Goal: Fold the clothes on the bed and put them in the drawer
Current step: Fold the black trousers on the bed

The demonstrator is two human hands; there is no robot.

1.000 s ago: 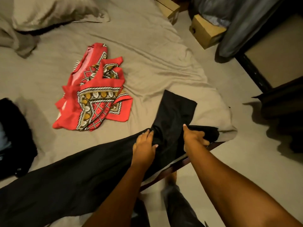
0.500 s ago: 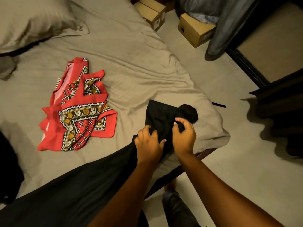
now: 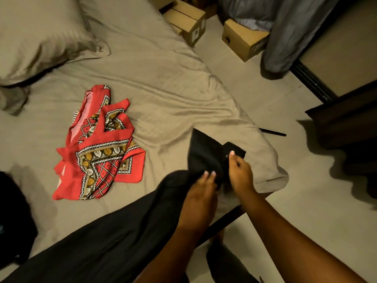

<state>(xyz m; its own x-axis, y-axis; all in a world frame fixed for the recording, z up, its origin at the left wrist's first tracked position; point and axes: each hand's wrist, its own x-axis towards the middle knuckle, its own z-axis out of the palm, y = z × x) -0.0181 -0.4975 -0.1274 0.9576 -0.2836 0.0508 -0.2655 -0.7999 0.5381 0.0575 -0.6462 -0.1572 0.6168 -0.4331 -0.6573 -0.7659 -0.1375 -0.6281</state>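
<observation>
Since a second before, the end of the black garment [image 3: 205, 154] had been gathered in: the wide flap that had lain flat toward the bed's corner was now turned over into a narrow, peaked fold, and the two hands, once apart on it, had closed up side by side. The garment ran from the lower left across the bed [image 3: 163, 82] to that fold near the corner, directly under and just beyond both hands, with a small flap sticking out to the right of the right thumb. The red garment [image 3: 98, 148] lay crumpled well to the left, apart from them. The left hand [image 3: 203, 187] rested knuckles up on the black cloth, fingers bent down into it; motion blur hid whether it gripped or only pressed. The right hand [image 3: 239, 174], touching the left, pinched the fold between its raised thumb and curled fingers. Both forearms reached in from the lower right, the right one crossing above the floor beside the bed's edge.
</observation>
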